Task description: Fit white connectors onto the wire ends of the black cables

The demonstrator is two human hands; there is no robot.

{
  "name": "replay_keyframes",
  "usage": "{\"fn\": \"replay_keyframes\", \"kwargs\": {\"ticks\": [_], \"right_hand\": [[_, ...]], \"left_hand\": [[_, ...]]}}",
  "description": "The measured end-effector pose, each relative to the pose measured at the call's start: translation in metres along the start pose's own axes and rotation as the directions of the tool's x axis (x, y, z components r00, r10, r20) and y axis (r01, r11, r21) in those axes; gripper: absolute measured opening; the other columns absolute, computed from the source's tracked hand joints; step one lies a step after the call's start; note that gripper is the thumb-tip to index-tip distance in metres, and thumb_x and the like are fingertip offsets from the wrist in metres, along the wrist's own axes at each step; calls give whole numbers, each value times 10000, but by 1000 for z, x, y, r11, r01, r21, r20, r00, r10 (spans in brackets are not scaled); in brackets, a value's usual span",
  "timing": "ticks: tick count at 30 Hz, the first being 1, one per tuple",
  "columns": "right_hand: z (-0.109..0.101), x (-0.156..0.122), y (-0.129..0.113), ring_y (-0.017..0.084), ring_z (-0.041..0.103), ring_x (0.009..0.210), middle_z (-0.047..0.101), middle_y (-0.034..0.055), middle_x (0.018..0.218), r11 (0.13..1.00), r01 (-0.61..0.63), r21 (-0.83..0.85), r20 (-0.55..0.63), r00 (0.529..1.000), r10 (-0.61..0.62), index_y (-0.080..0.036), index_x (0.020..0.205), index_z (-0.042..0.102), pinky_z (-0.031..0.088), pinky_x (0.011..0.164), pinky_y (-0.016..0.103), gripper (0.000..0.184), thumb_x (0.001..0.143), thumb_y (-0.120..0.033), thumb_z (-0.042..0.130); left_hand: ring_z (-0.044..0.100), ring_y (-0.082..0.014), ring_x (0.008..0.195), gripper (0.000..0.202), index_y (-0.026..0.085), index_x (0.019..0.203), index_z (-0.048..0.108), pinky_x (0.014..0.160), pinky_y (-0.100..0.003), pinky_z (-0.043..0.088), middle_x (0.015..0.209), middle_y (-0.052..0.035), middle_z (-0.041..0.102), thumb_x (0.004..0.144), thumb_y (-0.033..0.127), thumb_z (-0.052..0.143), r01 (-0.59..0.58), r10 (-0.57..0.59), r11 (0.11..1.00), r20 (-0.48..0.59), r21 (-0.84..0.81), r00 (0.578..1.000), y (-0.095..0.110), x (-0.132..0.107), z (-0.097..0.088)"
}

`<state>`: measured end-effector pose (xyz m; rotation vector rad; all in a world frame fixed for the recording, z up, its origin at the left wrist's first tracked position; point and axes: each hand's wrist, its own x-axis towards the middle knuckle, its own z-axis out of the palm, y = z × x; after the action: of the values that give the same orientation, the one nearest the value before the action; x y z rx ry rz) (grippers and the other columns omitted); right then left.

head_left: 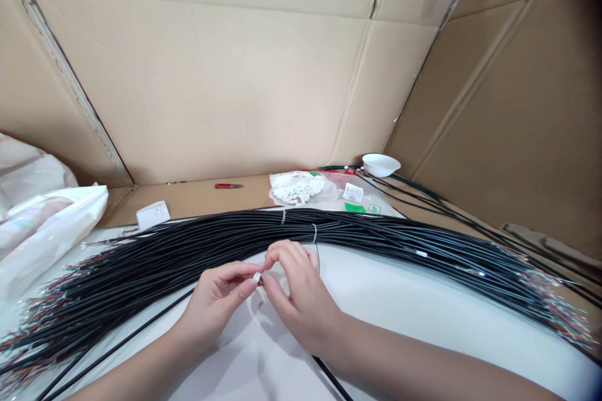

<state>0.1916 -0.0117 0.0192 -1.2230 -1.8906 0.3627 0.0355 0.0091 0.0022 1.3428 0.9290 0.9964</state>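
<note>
Between the thumb and forefinger of my left hand (pixel 217 296) is a small white connector (pixel 257 276). My right hand (pixel 300 296) is pinched close against it, at the short coloured wires (pixel 260 283) that come out of the connector. Fingers partly cover these wires, so how far they sit in the connector is hidden. A black cable (pixel 332 379) runs out from beneath my right wrist toward the near edge. Just beyond both hands lies a thick bundle of black cables (pixel 188 257), tied in places, with stripped coloured wire ends at both sides.
Behind the bundle, a clear bag of white connectors (pixel 298 189) lies near red snips (pixel 228 186), a small white box (pixel 153 215) and a white bowl (pixel 380 165). White plastic sheeting (pixel 47 219) is piled at left. Cardboard walls (pixel 211 88) enclose the back and right.
</note>
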Motion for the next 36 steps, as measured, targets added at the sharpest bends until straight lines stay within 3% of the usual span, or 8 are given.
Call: {"fn": "replay_keyframes", "kwargs": {"ticks": [5, 7, 10, 13, 16, 25, 31, 36], "right_hand": [[-1, 5, 2, 126, 497, 634, 553, -4, 698, 877, -358, 322, 254, 925, 284, -189, 780, 489, 365, 566, 237, 99, 819, -233, 411], [3, 6, 4, 120, 498, 609, 557, -1, 648, 765, -450, 461, 371, 881, 295, -174, 722, 509, 366, 567, 232, 159, 817, -272, 426], [7, 7, 5, 100, 463, 521, 542, 0, 557, 511, -573, 641, 533, 811, 241, -145, 683, 530, 349, 544, 228, 233, 799, -333, 452], [10, 9, 6, 90, 439, 489, 542, 3, 533, 338, -614, 713, 579, 788, 209, -120, 692, 547, 324, 530, 224, 257, 730, -374, 547], [10, 9, 7, 95, 449, 510, 546, 7, 535, 317, -604, 731, 563, 797, 220, -115, 660, 542, 315, 554, 230, 278, 677, -383, 615], [11, 7, 8, 90, 464, 543, 542, 2, 538, 389, -580, 715, 530, 814, 239, -119, 612, 522, 342, 615, 240, 275, 700, -367, 603], [12, 6, 7, 59, 428, 372, 521, -41, 510, 305, -688, 659, 628, 726, 280, -151, 715, 476, 291, 401, 184, 346, 683, -478, 584], [8, 6, 5, 44, 416, 351, 537, -27, 505, 333, -708, 622, 651, 705, 282, -140, 685, 488, 277, 364, 165, 332, 668, -451, 603]], "left_hand": [[606, -185, 794, 157, 175, 850, 688, 731, -256, 462, 852, -49, 695, 728, 264, 645, 6, -7, 999, -12, -31, 1000, -1, 4, -4], [591, -176, 792, 148, 174, 852, 679, 731, -251, 448, 840, -43, 675, 748, 265, 626, -22, 22, 1000, -1, -15, 1000, -1, 5, -6], [562, -146, 700, 148, 173, 858, 659, 657, -237, 436, 729, -14, 622, 766, 277, 607, -35, 36, 999, 23, -26, 999, -2, 5, -7], [541, -121, 618, 151, 179, 871, 641, 592, -225, 427, 649, 13, 565, 782, 289, 589, -4, 11, 996, 78, -94, 997, -2, 6, -6], [562, -124, 609, 150, 181, 869, 644, 582, -236, 444, 693, 5, 565, 774, 288, 599, 20, 0, 986, 119, -165, 993, -3, 6, -6], [593, -144, 678, 169, 206, 923, 663, 649, -275, 484, 835, -8, 529, 778, 256, 592, 16, 12, 980, 142, -196, 990, -7, 7, -8], [565, -144, 641, 123, 171, 826, 609, 633, -268, 447, 745, -15, 581, 780, 283, 588, 47, -36, 993, 102, -109, 994, -5, 8, -7], [486, -98, 589, 150, 173, 736, 581, 576, -204, 390, 638, 24, 540, 773, 318, 597, 86, -86, 994, -8, -74, 996, -7, 10, -9]]}}
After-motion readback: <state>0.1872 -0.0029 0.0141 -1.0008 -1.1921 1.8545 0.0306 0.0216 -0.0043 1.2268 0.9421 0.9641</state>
